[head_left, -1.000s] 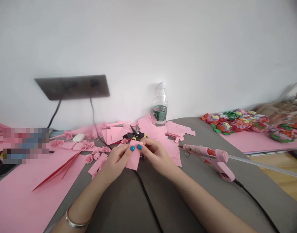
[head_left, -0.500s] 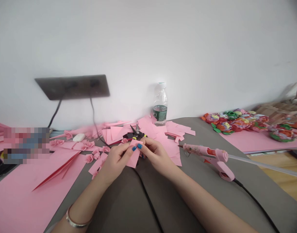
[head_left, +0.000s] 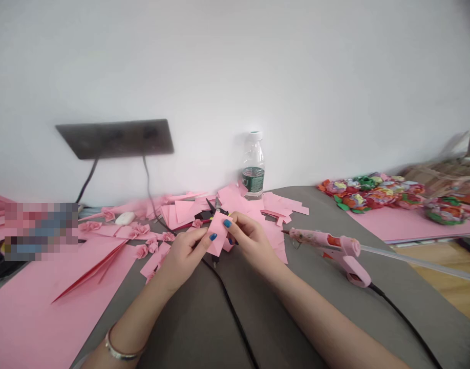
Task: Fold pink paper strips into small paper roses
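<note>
A small pink piece of paper (head_left: 218, 237) is pinched between both hands over the grey table. My left hand (head_left: 187, 254) grips its left edge with thumb and fingers. At the upper right corner my right hand (head_left: 250, 242) holds it, thumb on top and fingers behind. Just beyond the paper lie dark-bladed scissors (head_left: 212, 206), mostly hidden by it. Pink paper pieces (head_left: 181, 212) are heaped around them. Several small pink paper roses (head_left: 142, 250) sit to the left of my left hand.
A pink glue gun (head_left: 327, 241) with a clear glue stick lies at right, its cord trailing forward. A water bottle (head_left: 253, 169) stands by the wall. Colourful paper flowers (head_left: 381, 192) lie far right, a large pink sheet (head_left: 66, 307) at left. A black cord (head_left: 233, 307) crosses the middle.
The paper has been raised and tilted, showing more of its face. My right hand has shifted slightly right and up, with its thumb moved away from the left thumb.
</note>
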{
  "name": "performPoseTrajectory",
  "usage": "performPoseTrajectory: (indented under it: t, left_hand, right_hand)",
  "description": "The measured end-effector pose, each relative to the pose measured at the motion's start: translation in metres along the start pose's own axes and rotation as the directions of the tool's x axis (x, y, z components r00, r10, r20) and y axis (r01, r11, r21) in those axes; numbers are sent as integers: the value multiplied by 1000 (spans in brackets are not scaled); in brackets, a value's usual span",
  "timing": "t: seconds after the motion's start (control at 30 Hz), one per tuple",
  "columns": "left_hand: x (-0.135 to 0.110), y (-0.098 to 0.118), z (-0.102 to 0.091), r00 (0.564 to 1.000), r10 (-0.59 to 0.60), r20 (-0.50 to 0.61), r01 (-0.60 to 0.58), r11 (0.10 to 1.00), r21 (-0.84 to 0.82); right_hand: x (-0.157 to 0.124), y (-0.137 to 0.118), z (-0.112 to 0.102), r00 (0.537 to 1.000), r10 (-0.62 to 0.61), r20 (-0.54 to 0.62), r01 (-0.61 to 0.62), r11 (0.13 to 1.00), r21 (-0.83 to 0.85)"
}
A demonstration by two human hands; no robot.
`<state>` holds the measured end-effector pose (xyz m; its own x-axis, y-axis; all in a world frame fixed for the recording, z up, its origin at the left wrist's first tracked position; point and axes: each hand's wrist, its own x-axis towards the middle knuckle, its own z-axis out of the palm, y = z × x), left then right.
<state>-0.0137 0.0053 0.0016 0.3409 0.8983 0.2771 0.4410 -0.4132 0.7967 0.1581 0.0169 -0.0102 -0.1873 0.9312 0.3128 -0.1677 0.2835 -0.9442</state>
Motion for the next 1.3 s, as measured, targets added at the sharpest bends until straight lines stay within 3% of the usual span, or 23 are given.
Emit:
performPoseTrajectory:
  t: [0.7, 0.97, 1.3]
  left_hand:
    - [-2, -1, 1, 1000, 0, -22, -1, 998, -56]
    - [0, 1, -1, 999, 27, -31, -25, 999, 39]
    - [-1, -3, -2, 1000, 17, -22, -18, 998, -62]
  right_hand:
    - [0, 1, 2, 999, -6, -50, 7, 1000, 18]
    - [0, 2, 0, 995, 6, -97, -3, 1000, 30]
    - [-4, -3, 4, 991, 58, 124, -50, 997, -67]
